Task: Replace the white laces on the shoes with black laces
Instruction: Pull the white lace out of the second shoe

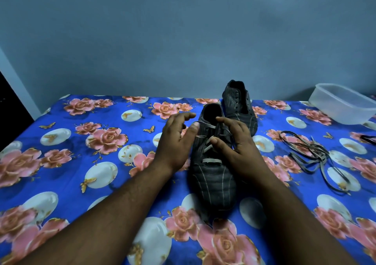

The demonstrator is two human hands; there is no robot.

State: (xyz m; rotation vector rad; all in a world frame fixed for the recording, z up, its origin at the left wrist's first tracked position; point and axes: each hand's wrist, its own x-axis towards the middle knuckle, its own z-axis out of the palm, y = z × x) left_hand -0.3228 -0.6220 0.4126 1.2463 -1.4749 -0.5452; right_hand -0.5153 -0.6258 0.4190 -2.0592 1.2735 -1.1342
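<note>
- Blue wall [183, 30] filled the far half of the view, and below it a bedsheet [61, 183] in bright blue, printed with pink roses and white orbs, covered the surface.
- On the sheet, near centre, the near shoe [211, 175] lay with its toe toward the camera, dark with pale stripes, a white lace [209, 160] threaded through its eyelets.
- The far shoe [238, 106] sat just behind it and slightly right, close to the wall, its eyelets looking empty (as far as the dim light allowed).
- The left hand [175, 142] hovered at the left side of the near shoe, fingers spread and relaxed, the thumb tip touching or nearly touching the upper lace; it gripped nothing.
- The right hand [236, 140] rested on the right side of the same shoe, fingers loosely extended over the lacing; whether any fingertip pinched a strand could not be told.
- A loose tangle of laces [311, 152], dark and greyish strands together, lay on the sheet to the right, well apart from the shoes.
- A translucent plastic container [343, 104] stood at the far right edge.
</note>
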